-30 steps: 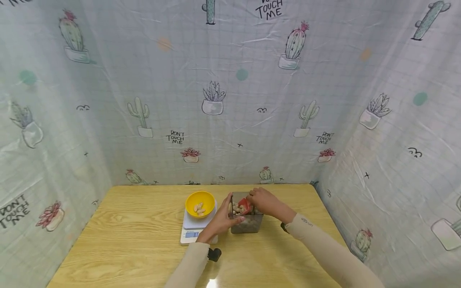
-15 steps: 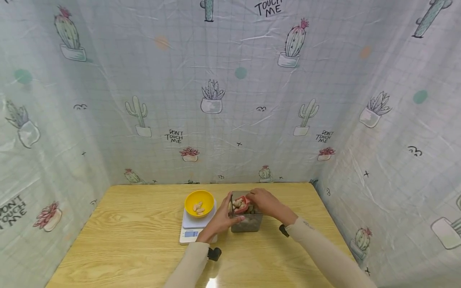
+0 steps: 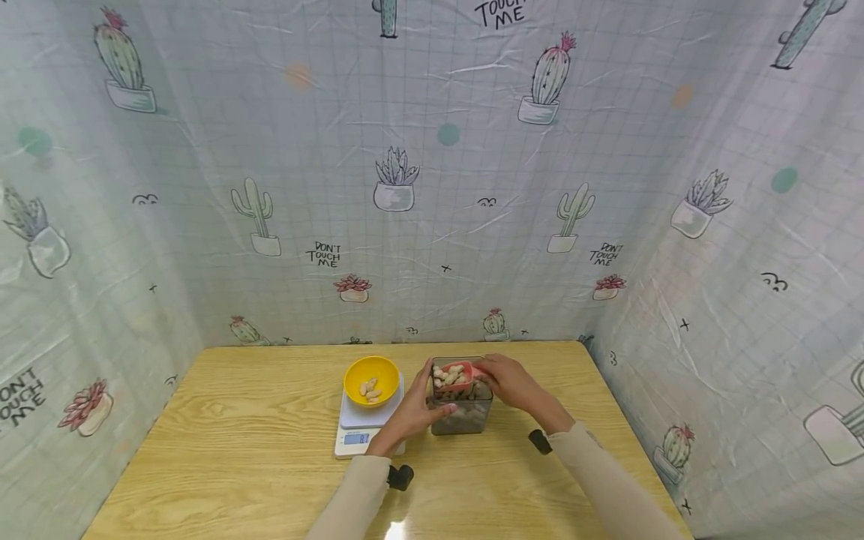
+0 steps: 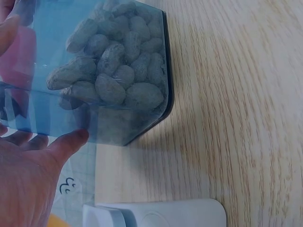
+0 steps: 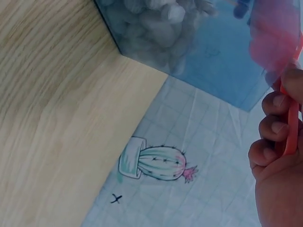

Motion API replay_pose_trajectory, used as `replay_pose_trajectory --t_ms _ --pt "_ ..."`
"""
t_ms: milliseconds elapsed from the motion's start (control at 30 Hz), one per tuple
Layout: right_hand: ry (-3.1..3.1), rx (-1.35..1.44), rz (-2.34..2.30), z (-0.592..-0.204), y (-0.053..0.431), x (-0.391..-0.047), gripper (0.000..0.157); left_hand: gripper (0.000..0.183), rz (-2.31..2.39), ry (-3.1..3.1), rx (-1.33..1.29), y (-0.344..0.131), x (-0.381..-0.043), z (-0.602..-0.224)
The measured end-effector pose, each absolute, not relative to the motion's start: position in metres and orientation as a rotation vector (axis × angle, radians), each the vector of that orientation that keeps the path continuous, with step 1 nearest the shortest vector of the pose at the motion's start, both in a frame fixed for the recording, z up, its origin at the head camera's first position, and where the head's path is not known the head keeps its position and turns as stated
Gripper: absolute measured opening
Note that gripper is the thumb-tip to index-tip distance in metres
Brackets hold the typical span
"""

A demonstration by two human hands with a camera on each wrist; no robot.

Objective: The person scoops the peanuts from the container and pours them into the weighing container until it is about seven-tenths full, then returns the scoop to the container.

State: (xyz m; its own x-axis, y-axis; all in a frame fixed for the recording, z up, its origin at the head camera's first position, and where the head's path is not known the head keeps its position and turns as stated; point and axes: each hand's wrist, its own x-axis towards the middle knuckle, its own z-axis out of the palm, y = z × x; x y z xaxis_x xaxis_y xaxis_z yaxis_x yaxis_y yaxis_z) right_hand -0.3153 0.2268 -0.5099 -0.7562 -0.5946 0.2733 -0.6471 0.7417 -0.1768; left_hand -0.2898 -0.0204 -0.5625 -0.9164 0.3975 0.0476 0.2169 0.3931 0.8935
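the largest item in front of me is the printed sheet (image 3: 304, 135), hung behind and along both sides of the work area. next is the table (image 3: 256, 442), with a wood-grain top. the scale (image 3: 352, 417) sits on it, left of the person's left hand (image 3: 410, 412); i cannot read its display (image 3: 356, 439) with certainty. just to the right of the scale stands the clear container (image 3: 459, 421), upright. the left hand holds it at the near left corner: thumb against the near wall, fingers along the left side. the yellow bowl (image 3: 371, 367) rests on the scale, apart from both hands.

the right hand (image 3: 511, 381) is at the container's right side, with its fingers wrapped around the handle (image 5: 292, 125) of the red scoop (image 3: 456, 388). the scoop's cup lies to the left of those fingers, at the container's mouth, and near the left fingers; whether it touches these i cannot tell. smallest are the peanuts (image 4: 111, 90): many at the container's bottom, a heap in the scoop, and a few in the bowl.
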Motion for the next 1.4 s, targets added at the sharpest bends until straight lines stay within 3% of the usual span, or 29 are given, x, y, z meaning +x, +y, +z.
replay_pose_trajectory --t_ms 600,1033,1400 --pt "-2.759 0.84 0.665 -0.524 0.242 -0.308 0.029 0.105 1.585 2.441 0.501 -0.02 -0.289 -0.564" --pt "-2.679 0.869 0.62 -0.493 0.237 -0.311 0.028 0.11 1.658 2.507 0.559 -0.032 -0.288 -0.539" --pt "-2.707 0.914 0.638 -0.463 0.21 -0.313 0.024 0.099 1.795 2.573 0.485 -0.072 -0.282 -0.511"
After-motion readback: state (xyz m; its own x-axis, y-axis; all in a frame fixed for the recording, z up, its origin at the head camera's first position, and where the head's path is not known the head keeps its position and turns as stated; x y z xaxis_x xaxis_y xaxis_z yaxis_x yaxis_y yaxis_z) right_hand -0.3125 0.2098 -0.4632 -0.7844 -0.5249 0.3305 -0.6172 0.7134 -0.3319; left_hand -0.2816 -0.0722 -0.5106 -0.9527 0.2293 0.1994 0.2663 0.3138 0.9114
